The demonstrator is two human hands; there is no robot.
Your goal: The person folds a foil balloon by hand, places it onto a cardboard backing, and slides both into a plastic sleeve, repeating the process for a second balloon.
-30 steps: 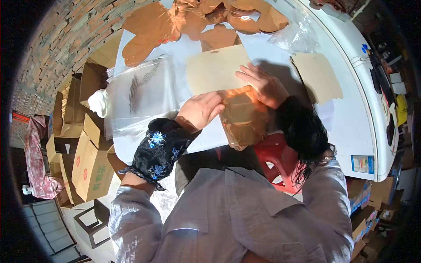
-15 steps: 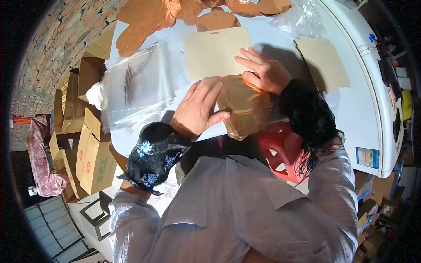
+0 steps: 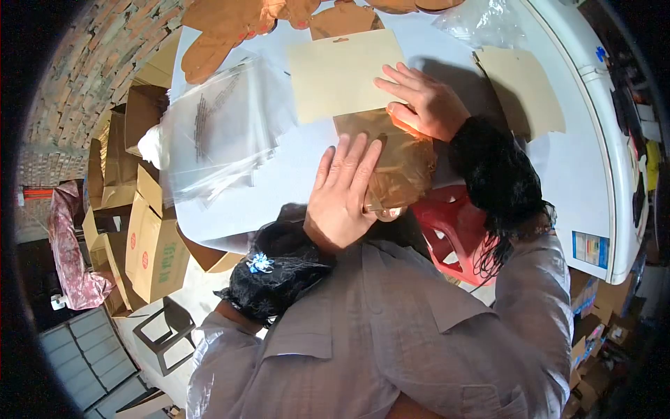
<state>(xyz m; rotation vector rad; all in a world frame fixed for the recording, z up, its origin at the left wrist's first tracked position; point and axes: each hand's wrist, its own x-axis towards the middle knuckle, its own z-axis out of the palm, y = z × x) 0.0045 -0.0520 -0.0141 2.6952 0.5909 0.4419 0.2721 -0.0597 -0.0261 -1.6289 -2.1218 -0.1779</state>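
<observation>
A shiny copper-coloured sheet or packet (image 3: 401, 167) lies at the table's front edge, below a cream card (image 3: 342, 77) with a small slot near its top. My left hand (image 3: 345, 188) rests flat on the lower left of the copper piece, fingers stretched out. My right hand (image 3: 429, 105) lies spread across the card's right edge and the top of the copper piece. A stack of clear plastic bags (image 3: 223, 126) is on the left of the table.
Copper-coloured pieces (image 3: 237, 28) lie along the table's far side. Clear plastic (image 3: 485, 24) and another cream card (image 3: 523, 91) are at the right. A red stool (image 3: 457, 230) stands below the table edge, cardboard boxes (image 3: 157, 244) at the left.
My left hand has moved right and down, from the copper piece's left edge onto its lower part. My right hand stays near the card's right edge.
</observation>
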